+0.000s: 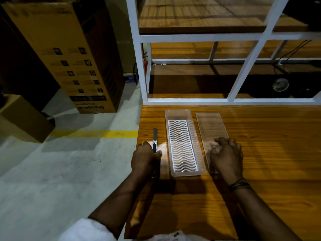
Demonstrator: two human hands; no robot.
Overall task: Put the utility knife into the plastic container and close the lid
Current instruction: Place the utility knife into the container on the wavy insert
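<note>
The left hand (145, 158) is curled around the near end of the utility knife (155, 140), fingers wrapped over its handle and the thumb tip showing on the side facing the plastic container (184, 143). The knife lies along the wooden table (269, 153), just left of the container and close to the table's left edge, its far end pointing away from the person. Whether it is lifted off the wood or resting on it cannot be told.

The right hand (225, 156) is on the other side of the container, fingers bent and loosely closed, resting on the near end of the clear lid (211, 126). It does not appear to clasp the lid; the fingertips press or lie on top of it. A dark cord bracelet (239, 185) circles that wrist.

The container is open, a long clear tray with a white wavy grid insert (182, 145) in its bottom. The lid lies flat just right of the container, parallel to it and near it, not on it.

Beyond the container stands a white metal frame (191, 38) with wooden shelves. Left of the container, past the table edge, is grey floor with a yellow line (111, 133) and large cardboard boxes (69, 54).
</note>
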